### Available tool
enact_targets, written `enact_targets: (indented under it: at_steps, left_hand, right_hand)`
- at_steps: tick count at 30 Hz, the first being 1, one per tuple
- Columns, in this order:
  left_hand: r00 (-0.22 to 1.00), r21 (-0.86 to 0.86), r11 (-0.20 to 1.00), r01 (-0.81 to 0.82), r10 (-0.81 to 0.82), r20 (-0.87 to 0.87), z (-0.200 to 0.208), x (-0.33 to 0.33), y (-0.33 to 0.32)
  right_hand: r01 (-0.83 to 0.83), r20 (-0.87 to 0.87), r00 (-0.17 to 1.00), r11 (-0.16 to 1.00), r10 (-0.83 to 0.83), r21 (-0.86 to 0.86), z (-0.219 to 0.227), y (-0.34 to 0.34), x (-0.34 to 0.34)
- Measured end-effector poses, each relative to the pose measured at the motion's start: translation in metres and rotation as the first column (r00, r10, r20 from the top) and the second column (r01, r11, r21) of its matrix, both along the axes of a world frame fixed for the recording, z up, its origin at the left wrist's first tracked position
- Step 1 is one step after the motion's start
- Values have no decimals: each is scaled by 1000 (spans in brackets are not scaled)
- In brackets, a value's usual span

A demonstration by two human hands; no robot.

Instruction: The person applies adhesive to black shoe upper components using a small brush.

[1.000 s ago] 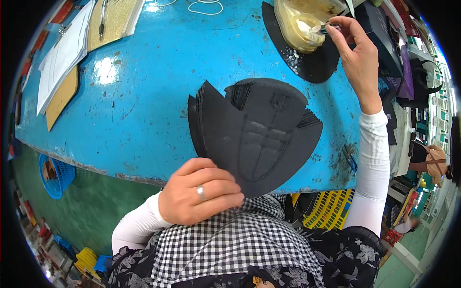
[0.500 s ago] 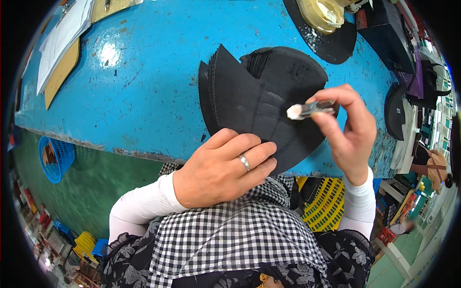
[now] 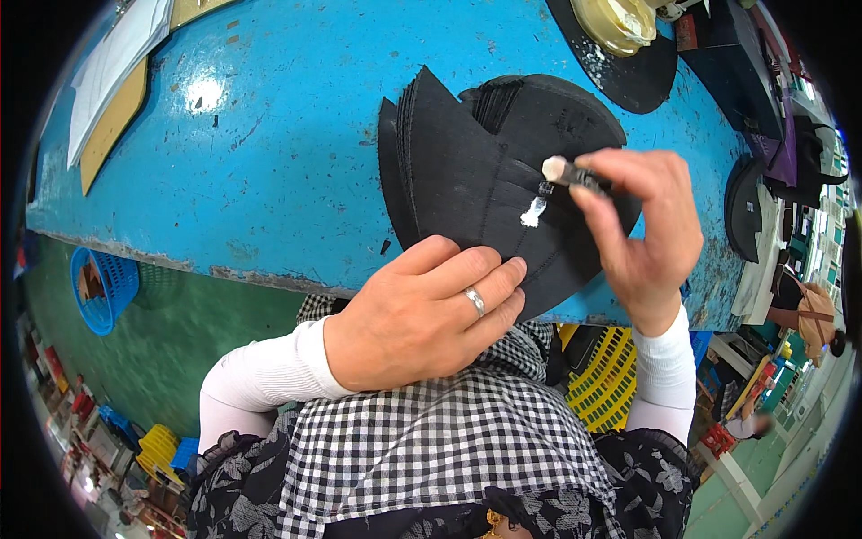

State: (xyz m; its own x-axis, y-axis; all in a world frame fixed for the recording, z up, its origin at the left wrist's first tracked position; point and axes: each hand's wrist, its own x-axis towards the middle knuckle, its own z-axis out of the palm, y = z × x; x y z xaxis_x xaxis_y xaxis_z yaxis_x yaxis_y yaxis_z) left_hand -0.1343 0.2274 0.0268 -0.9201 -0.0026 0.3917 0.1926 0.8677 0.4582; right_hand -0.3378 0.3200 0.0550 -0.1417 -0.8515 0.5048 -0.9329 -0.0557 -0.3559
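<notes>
A fanned stack of black, stitched fabric-like pieces [image 3: 458, 171] lies at the table's near edge and overhangs it. My left hand [image 3: 426, 310], ringed, holds the near edge of the stack, its fingers side by side on the top piece and its thumb hidden. Between thumb and fingers of my right hand [image 3: 651, 225] is a short dark-handled tool [image 3: 575, 173], tip coated white; whether it is a brush I cannot tell. The tool is over the top piece, where a wet-looking white smear [image 3: 533, 212] sits near the raised ridges.
A tub of cream-coloured paste [image 3: 615, 25] stands on a white-specked black piece [image 3: 620, 85] at the far right. Beside it is a dark box [image 3: 732, 76]. Papers [image 3: 117, 76] lie far left on the blue table [image 3: 269, 153]. A blue basket [image 3: 106, 292] stands below, left.
A white smear now shows on the top black piece. My right hand and its tool have moved slightly up. The stack and my left hand sit a little further right in view.
</notes>
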Motion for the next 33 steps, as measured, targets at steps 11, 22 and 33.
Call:
enact_targets:
  at_steps: [11, 22, 33]
  left_hand:
    - [1000, -73, 997, -29, 29, 2, 11, -4, 4]
    - [948, -14, 997, -75, 67, -312, 28, 28, -28]
    - [936, 254, 907, -337, 352, -16, 13, 47, -55]
  right_hand:
    - [249, 607, 775, 968, -177, -36, 15, 1, -31]
    - [300, 292, 921, 948, -258, -110, -34, -74, -146]
    - [299, 243, 932, 949, -269, -96, -23, -64, -144]
